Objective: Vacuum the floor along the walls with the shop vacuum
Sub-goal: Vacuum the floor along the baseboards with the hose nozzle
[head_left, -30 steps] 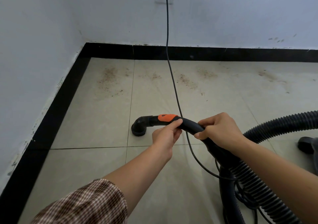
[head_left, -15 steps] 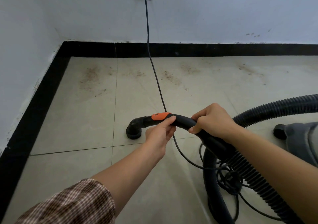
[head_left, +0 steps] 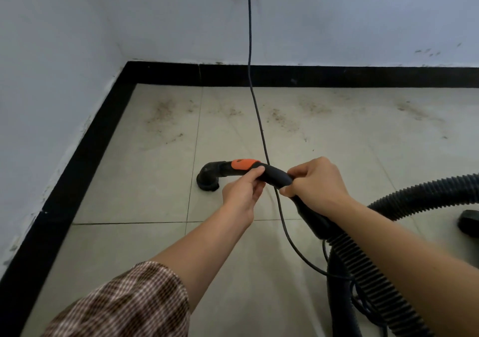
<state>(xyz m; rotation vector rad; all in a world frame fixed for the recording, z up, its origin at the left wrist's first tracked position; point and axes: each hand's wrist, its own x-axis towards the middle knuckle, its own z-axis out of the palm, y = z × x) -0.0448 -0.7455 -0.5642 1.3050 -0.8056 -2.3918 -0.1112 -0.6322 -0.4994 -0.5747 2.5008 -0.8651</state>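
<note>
- Two hands: our left hand (head_left: 242, 194) pinches the black handle (head_left: 274, 177) just behind its orange slider (head_left: 243, 164); our right hand (head_left: 317, 181) is wrapped around it further back.
- One elbow nozzle (head_left: 208, 177), mouth down, apparently touching the floor tiles (head_left: 145, 189) near the corner.
- One ribbed hose (head_left: 425, 196).
- One power cord (head_left: 255, 108).
- Several dirt patches (head_left: 282, 119) along the black baseboard (head_left: 337, 77).
</note>
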